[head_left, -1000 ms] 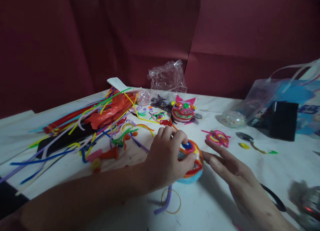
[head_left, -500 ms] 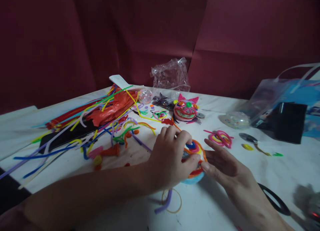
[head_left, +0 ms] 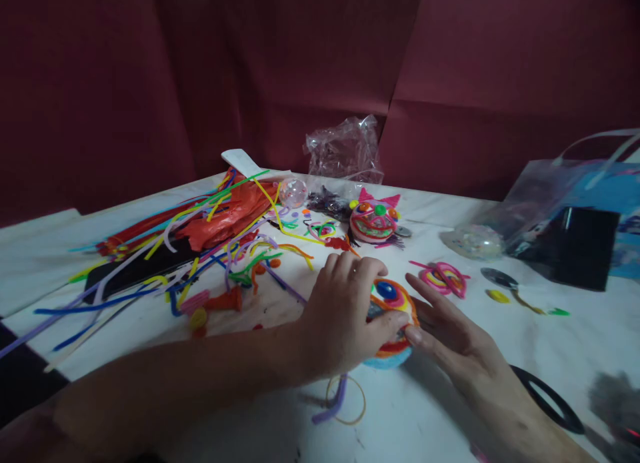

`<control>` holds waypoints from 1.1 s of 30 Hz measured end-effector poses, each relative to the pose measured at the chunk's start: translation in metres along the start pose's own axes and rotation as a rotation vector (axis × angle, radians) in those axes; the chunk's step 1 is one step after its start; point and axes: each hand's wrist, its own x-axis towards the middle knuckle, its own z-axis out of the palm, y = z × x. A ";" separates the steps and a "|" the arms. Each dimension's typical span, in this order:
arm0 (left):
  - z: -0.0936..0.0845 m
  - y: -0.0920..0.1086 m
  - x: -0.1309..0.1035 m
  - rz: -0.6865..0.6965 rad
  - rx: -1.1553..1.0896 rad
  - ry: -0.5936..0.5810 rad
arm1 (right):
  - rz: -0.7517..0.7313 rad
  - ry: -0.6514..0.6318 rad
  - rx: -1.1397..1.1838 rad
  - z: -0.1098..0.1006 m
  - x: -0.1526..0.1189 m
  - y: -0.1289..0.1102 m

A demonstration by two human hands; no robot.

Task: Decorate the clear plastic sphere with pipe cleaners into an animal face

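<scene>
A round craft ball [head_left: 399, 301] with a face of coloured pipe cleaners stands on the table in front of me, orange-edged, with a blue eye and a light-blue base. My left hand [head_left: 345, 309] is closed around its left side, fingers over the top and thumb across the front, covering part of the face. From the right, my right hand [head_left: 453, 329] grips its edge, thumb at the front and fingers at the side. Just below the ball lie a purple pipe cleaner piece [head_left: 334, 404] and a thin rubber band [head_left: 363, 397].
A pink cat-like craft ball [head_left: 374, 219] sits further back. Pipe cleaners [head_left: 145, 295] and red plastic [head_left: 225, 217] cover the left side. A pink pipe-cleaner shape [head_left: 444, 279], black scissor handle [head_left: 550, 396], clear domed pack [head_left: 473, 241] and bag [head_left: 587, 183] are on the right.
The left hand's fingers have drawn slightly back across the top, and more of the blue eye shows. Both hands stay on the craft ball; the whole view has shifted a little.
</scene>
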 end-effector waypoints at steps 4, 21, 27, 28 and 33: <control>0.001 0.000 0.000 0.022 -0.020 -0.007 | -0.040 -0.005 0.125 -0.003 0.000 0.006; -0.012 -0.004 0.011 0.089 -0.121 -0.123 | -0.041 0.072 0.188 -0.004 -0.002 0.011; -0.018 -0.003 0.012 0.069 -0.203 -0.166 | -0.009 0.070 0.208 -0.002 -0.004 0.007; -0.018 -0.003 0.011 0.065 -0.206 -0.167 | -0.005 0.068 0.208 -0.002 -0.004 0.006; -0.019 -0.008 0.011 0.035 -0.274 -0.176 | -0.026 0.048 0.218 -0.004 -0.004 0.010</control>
